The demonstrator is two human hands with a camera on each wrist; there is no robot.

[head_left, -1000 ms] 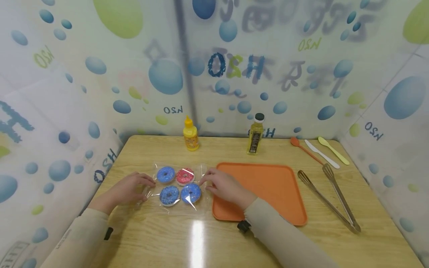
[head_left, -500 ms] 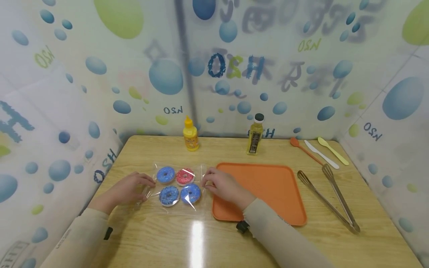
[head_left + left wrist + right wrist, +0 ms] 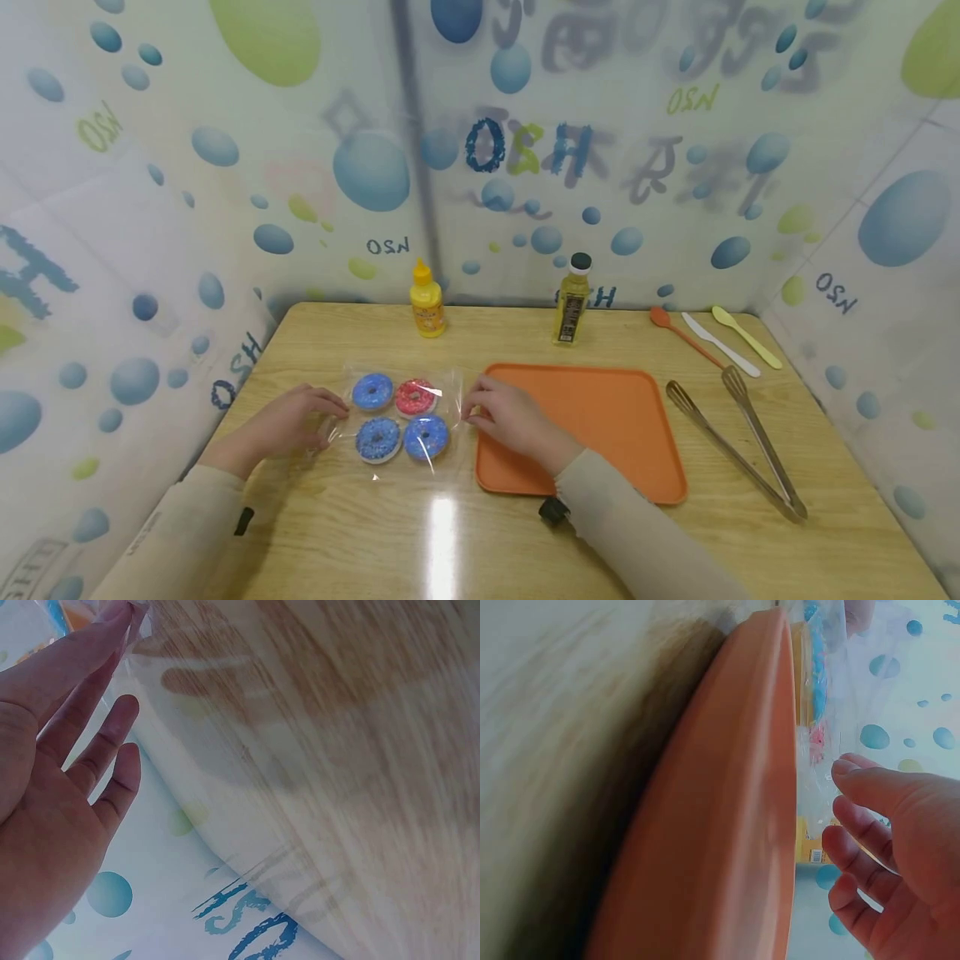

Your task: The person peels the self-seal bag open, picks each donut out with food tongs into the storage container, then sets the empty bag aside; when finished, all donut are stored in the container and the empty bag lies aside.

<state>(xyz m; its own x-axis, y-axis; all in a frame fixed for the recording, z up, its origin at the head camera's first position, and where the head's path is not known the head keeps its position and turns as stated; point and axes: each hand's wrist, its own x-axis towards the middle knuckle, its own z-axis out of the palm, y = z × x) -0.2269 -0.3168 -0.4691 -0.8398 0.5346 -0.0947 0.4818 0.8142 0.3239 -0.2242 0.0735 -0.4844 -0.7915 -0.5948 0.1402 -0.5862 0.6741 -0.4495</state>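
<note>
Pale walls (image 3: 300, 167) printed with blue and green drops, enclosing one wood-grain table (image 3: 345, 533). Toward its left side: one clear bag (image 3: 452, 398), lying flat. Inside, four doughnuts: three blue (image 3: 363, 394), one pink (image 3: 406, 389), the pink at back right. Left hand (image 3: 288, 419) pinches the bag's left end; right hand (image 3: 513, 421) pinches its right edge between thumb and forefinger. One orange tray (image 3: 600, 433) just right of the bag, partly under the right hand and forearm. Behind, two upright bottles: yellow squeeze bottle (image 3: 427, 310), dark-capped bottle (image 3: 572, 302). Far right: two spoons, red (image 3: 686, 337) and yellow-green (image 3: 746, 337); one white knife (image 3: 720, 344) between; one metal tongs (image 3: 765, 442), arms spread.
</note>
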